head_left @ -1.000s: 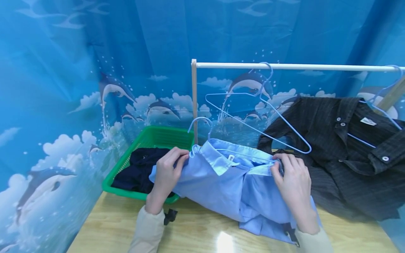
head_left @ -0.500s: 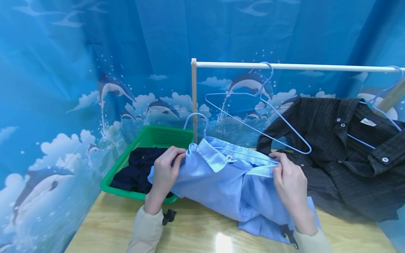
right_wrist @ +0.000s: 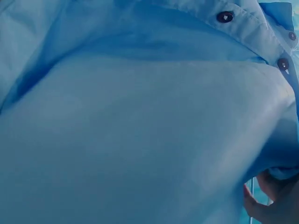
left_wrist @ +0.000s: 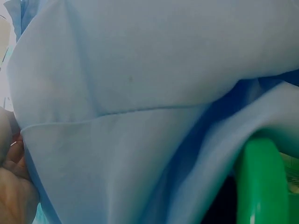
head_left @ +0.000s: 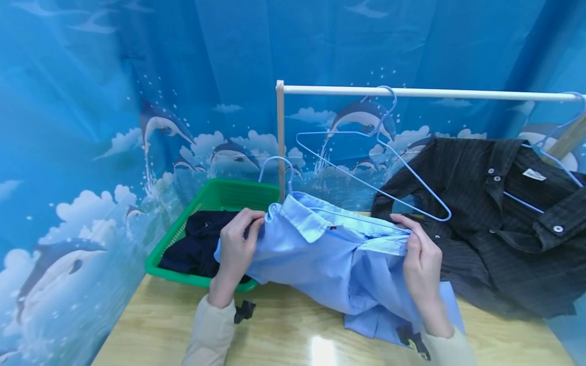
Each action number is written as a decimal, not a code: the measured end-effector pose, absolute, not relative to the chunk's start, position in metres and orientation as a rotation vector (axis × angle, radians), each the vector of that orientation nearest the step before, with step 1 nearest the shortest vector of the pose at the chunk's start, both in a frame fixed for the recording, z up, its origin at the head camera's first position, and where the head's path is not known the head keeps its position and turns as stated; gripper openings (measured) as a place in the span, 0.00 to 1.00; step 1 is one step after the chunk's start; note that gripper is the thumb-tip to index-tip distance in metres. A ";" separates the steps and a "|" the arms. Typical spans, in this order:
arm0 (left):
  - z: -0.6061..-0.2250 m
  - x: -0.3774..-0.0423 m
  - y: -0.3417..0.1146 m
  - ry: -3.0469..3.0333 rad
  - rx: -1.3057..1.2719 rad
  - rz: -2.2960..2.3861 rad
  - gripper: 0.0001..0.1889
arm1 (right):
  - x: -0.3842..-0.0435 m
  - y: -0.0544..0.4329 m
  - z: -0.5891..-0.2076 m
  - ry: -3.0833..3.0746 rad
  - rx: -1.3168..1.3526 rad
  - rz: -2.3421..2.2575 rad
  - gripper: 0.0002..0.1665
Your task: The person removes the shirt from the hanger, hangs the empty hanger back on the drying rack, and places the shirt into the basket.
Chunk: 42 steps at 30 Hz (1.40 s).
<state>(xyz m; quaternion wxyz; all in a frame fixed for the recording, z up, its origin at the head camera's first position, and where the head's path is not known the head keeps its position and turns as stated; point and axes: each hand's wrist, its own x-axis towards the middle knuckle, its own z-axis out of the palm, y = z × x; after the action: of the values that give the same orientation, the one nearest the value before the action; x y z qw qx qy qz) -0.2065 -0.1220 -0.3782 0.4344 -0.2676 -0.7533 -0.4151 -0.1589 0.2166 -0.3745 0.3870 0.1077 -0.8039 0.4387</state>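
A light blue collared shirt (head_left: 316, 269) is stretched between my two hands, with a blue wire hanger (head_left: 277, 158) inside its neck and the hook pointing up. At its left shoulder, my left hand (head_left: 237, 249) pinches the cloth between thumb and fingers. My right hand (head_left: 423, 264) grips the other side at the end of the collar opening, thumb in front. Shirt fabric fills most of both wrist views; dark buttons (right_wrist: 224, 17) show in the right one. The hanger's lower parts are hidden by cloth.
A green basket (head_left: 157, 273) holding a dark navy garment (head_left: 194, 249) stands on the wooden table (head_left: 274, 340) at left. Behind is a rack with a white rod (head_left: 339, 90), carrying a bare blue hanger (head_left: 339, 169) and a black shirt (head_left: 485, 264) at right.
The hanger hook and collar have shifted up and slightly left. My right hand has moved a little right along the opening, while the left has drifted slightly left with the shoulder.
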 end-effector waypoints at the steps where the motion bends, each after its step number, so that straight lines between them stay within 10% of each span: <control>1: -0.378 -0.207 -0.122 -1.873 -0.667 -1.035 0.06 | -0.158 0.216 -0.374 -2.030 0.281 1.172 0.24; 27: -0.377 -0.202 -0.112 -1.972 -0.706 -0.925 0.05 | -0.161 0.233 -0.369 -2.273 -0.069 0.593 0.04; 42: -0.378 -0.207 -0.120 -1.838 -0.657 -0.997 0.06 | -0.160 0.234 -0.365 -2.306 -0.026 0.875 0.18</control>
<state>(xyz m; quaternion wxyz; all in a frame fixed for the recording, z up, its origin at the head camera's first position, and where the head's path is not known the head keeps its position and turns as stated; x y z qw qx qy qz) -0.2070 -0.1203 -0.3780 0.4572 -0.2664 -0.7459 -0.4045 -0.1600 0.2339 -0.3645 0.3313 -0.0100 -0.8821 0.3346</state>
